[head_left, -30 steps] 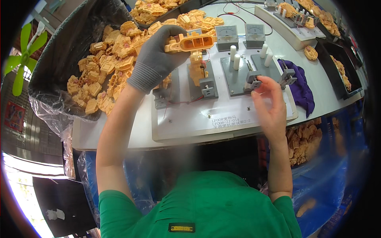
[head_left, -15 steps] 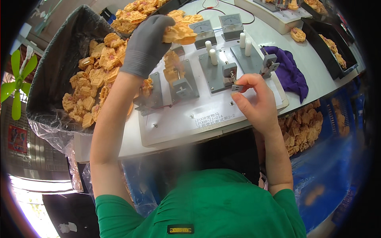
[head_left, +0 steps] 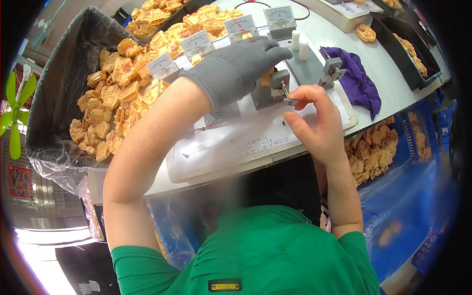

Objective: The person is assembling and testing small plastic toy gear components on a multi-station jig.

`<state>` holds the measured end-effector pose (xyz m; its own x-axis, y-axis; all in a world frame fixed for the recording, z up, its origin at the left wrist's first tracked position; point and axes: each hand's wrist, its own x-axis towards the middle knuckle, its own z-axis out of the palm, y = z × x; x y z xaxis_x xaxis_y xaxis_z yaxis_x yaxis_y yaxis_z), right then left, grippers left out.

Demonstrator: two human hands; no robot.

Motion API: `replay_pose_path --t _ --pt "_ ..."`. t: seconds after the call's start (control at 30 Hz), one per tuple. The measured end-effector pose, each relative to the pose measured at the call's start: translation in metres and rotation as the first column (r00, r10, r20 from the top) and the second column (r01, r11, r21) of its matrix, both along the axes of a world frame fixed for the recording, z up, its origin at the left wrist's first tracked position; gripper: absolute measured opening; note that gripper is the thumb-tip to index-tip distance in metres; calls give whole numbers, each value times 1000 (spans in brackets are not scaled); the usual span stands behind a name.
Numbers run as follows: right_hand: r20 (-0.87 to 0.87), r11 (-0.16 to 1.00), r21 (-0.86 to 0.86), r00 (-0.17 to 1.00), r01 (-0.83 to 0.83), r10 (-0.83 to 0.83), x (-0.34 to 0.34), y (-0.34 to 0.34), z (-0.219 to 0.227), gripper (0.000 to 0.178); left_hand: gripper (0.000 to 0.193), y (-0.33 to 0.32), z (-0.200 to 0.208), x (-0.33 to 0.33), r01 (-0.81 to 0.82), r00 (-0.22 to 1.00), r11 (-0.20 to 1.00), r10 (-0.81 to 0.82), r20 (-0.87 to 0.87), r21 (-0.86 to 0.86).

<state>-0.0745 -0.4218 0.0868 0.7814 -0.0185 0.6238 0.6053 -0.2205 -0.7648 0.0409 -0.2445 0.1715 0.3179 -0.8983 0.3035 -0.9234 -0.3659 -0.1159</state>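
My left hand [head_left: 250, 60], in a grey glove, has swung rightward across the bench since half a second ago, when it held a yellow plastic part up near the meters; it is now palm down over a grey clamp [head_left: 280, 78], with a patch of yellow part [head_left: 266, 78] showing beneath the fingers; that brings the part down to where my other hand is working, so both hands now meet at one spot. The gloved fingers are bent and close together; I cannot tell whether they pinch the part or merely press on it, since the glove hides the contact.

My bare right hand [head_left: 315, 114] has stayed at the clamp; its forefinger is at the small sliding block [head_left: 290, 102], the thumb curled just below, and I cannot tell whether the block is gripped; beyond, white pegs [head_left: 303, 49] stand upright, and a purple cloth [head_left: 356, 86] lies crumpled to the right.

As for containers: a large black bin [head_left: 56, 88], lined with plastic, sits to my left, with a heap of yellow parts [head_left: 110, 96] inside; a black tray [head_left: 429, 81] at the far right holds a row of similar pieces [head_left: 412, 55]; below the bench edge, on my right, a blue crate [head_left: 409, 147] holds another pile [head_left: 376, 150].
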Motion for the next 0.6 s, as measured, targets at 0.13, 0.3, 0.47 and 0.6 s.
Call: replay_pose_path --t 0.13,0.3,0.47,0.6 --pt "36 997 -44 998 56 -54 4 1 -2 31 68 5 27 -12 -151 873 988 154 -463 44" --pt "58 978 95 980 186 -192 5 2 -11 35 59 70 56 -13 -331 911 847 173 -374 -416" --pt "57 976 106 979 189 -196 3 1 -11 32 58 225 -12 -8 -739 673 553 638 -376 -384" --pt "81 982 70 980 176 -181 5 1 -12 31 76 279 -72 -57 -889 449 455 841 -301 -57"
